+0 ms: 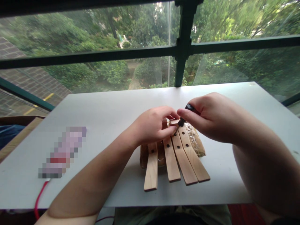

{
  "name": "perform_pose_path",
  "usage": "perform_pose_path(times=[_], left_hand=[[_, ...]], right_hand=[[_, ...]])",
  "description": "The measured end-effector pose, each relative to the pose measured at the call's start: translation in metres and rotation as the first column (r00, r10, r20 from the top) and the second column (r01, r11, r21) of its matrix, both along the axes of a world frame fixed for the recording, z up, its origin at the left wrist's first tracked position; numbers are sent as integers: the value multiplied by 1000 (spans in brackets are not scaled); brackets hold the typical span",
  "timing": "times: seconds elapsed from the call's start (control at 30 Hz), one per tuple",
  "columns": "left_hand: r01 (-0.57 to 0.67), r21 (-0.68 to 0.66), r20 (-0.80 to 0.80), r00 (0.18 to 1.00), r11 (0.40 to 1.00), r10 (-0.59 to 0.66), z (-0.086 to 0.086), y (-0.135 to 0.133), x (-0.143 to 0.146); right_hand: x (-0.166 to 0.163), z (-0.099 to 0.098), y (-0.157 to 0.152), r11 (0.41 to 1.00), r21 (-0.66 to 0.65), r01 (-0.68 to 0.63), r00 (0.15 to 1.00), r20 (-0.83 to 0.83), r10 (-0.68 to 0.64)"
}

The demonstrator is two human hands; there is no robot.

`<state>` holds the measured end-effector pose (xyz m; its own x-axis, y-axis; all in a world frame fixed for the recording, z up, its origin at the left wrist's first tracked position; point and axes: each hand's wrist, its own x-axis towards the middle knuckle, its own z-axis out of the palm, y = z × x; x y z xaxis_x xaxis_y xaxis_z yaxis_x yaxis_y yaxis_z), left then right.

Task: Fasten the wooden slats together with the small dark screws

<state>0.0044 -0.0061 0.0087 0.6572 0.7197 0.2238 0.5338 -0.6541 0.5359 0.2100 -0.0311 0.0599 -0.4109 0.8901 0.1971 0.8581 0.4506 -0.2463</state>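
Several flat wooden slats (pixel 180 156), each with drilled holes, fan out on a white table (pixel 105 109), joined at their far ends. My left hand (pixel 152 125) is closed in a pinch on the joined ends of the slats. My right hand (pixel 206 117) is closed round a small black-handled screwdriver (pixel 185 115), whose tip points down at the joint. A clear plastic bag (pixel 197 140) with small parts lies under the slats, partly hidden.
A pixelated, pinkish object (pixel 63 151) lies on the table's left side, with a red cord (pixel 38 197) hanging off the front edge. A window with a dark green frame (pixel 182 47) stands behind the table. A cardboard box (pixel 16 131) sits at the left.
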Motion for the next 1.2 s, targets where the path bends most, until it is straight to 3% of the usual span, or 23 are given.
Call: perform_pose_path(times=[0.23, 0.47, 0.63, 0.83, 1.0, 1.2], left_hand=[[23, -62, 70, 997, 998, -19, -3, -1, -1], [157, -29, 109, 982, 987, -153, 2, 4, -4], [184, -49, 140, 975, 982, -175, 4, 5, -3], [194, -88, 166, 970, 977, -177, 4, 4, -4], [222, -116, 173, 964, 968, -201, 5, 5, -5], [211, -101, 146, 970, 972, -196, 6, 6, -6]], right_hand=[[-1, -3, 4, 997, 24, 72, 997, 15, -72], [-4, -1, -2, 1000, -19, -6, 1000, -26, 5], [-7, 0, -7, 993, -57, -105, 993, -69, 101], [-6, 0, -6, 992, -76, -104, 993, -70, 98], [7, 2, -2, 970, 0, -243, 970, 10, 243], [22, 6, 0, 878, 224, -424, 884, -112, 455]])
